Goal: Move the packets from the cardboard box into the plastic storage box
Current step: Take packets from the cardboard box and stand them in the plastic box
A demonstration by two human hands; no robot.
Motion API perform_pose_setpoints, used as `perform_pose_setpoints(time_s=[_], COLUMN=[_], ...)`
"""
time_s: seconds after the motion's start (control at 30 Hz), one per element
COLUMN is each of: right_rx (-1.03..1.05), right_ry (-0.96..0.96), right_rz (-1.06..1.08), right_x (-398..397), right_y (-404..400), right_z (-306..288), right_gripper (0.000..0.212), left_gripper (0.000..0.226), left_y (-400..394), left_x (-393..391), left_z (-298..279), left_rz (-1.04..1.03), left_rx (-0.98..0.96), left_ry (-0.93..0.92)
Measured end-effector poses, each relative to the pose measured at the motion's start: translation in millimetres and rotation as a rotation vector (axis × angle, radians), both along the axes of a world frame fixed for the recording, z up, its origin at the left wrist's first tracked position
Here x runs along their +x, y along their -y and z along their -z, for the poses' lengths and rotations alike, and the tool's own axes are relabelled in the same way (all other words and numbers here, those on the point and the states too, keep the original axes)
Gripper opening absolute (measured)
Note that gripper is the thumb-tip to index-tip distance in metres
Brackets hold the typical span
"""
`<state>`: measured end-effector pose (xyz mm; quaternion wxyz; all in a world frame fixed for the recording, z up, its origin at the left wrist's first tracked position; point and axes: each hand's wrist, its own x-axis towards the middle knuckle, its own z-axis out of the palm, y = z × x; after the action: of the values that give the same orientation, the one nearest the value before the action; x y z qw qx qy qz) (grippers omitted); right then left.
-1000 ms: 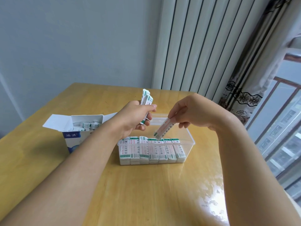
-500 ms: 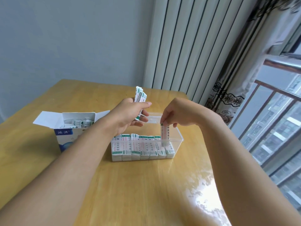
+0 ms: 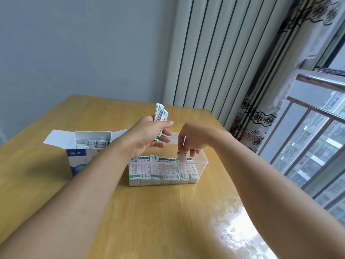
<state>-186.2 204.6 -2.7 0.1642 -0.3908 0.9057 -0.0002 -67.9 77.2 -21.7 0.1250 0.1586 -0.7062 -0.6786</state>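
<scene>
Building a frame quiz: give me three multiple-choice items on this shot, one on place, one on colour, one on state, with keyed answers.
1. Where does the cardboard box sit relative to the plastic storage box?
A. To its left
B. To its right
C. Stacked on top of it

2. What colour are the bands on the packets in the row?
A. Red
B. Green
C. Black

3. What is the right hand doing?
A. Lying flat on the table
B. Closing the cardboard flaps
C. Pinching one packet standing in the row

Answers: 1 A, the cardboard box stands left of the clear one, apart from it. 2 B, green stripes cross the white packets. 3 C, fingers grip the packet's top while the left hand holds a bundle of packets.
</scene>
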Motion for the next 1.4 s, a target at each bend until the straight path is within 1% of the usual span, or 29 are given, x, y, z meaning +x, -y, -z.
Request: perform_pose_setpoints(time_s=[0.1,0.2,0.37,0.5,0.63,0.7,0.77,0.8,0.83,0.9,0.97,1.0,1.07,1.13,1.3,1.4], right_rx=[0.022,0.062,0.075,0.123,0.190,0.185,0.110,0.019,-0.122,-0.490,-0.799,-0.879,-0.922,-0.942,-0.954,-0.934], right_ry=[0.006,0.013,-0.080,-0.126,-0.158,-0.160,-0.128,-0.129,-0.152,-0.200,-0.139,-0.113,-0.091,-0.052,0.067,0.113], right_rz=[0.019,0.005,0.009,-0.008,-0.024,-0.012,0.018,0.036,0.056,0.115,0.164,0.170,0.171,0.186,0.202,0.207], right_x=[0,1,4,9,11,14,18,17,16,13,17,18,20,17,7,4], right_y=[2,5,8,10,12,12,6,1,-5,-17,-21,-20,-16,-15,-20,-22], right_z=[1,6,11,12,15,10,-5,-13,-19,-21,-13,-7,1,0,-1,-1], right_gripper=[0.003,0.003,0.008,0.018,0.033,0.037,0.033,0.030,0.025,0.019,0.022,0.025,0.027,0.026,0.016,0.024], left_gripper=[0.015,0.017,0.018,0.018,0.017,0.019,0.023,0.025,0.027,0.033,0.034,0.032,0.028,0.026,0.026,0.034], left_y=[-1,-1,-2,-2,-1,-1,-1,0,0,1,1,0,-3,-5,-6,-5], left_x=[0,-1,-1,-1,-1,-1,-1,0,0,1,2,1,0,0,-1,-1], left_z=[-1,-1,0,0,0,0,0,-1,-2,-2,-1,0,1,2,2,1], left_rz=[0.006,0.010,0.011,0.011,0.009,0.003,0.000,0.005,0.013,0.026,0.051,0.073,0.128,0.163,0.127,0.118], left_rx=[-0.001,-0.001,-0.009,-0.010,-0.010,0.003,0.038,0.066,0.099,0.163,0.221,0.239,0.251,0.217,0.192,0.271], left_ry=[0.004,0.014,0.023,0.029,0.032,0.032,0.033,0.031,0.027,0.017,0.009,0.004,0.000,-0.004,-0.014,-0.006])
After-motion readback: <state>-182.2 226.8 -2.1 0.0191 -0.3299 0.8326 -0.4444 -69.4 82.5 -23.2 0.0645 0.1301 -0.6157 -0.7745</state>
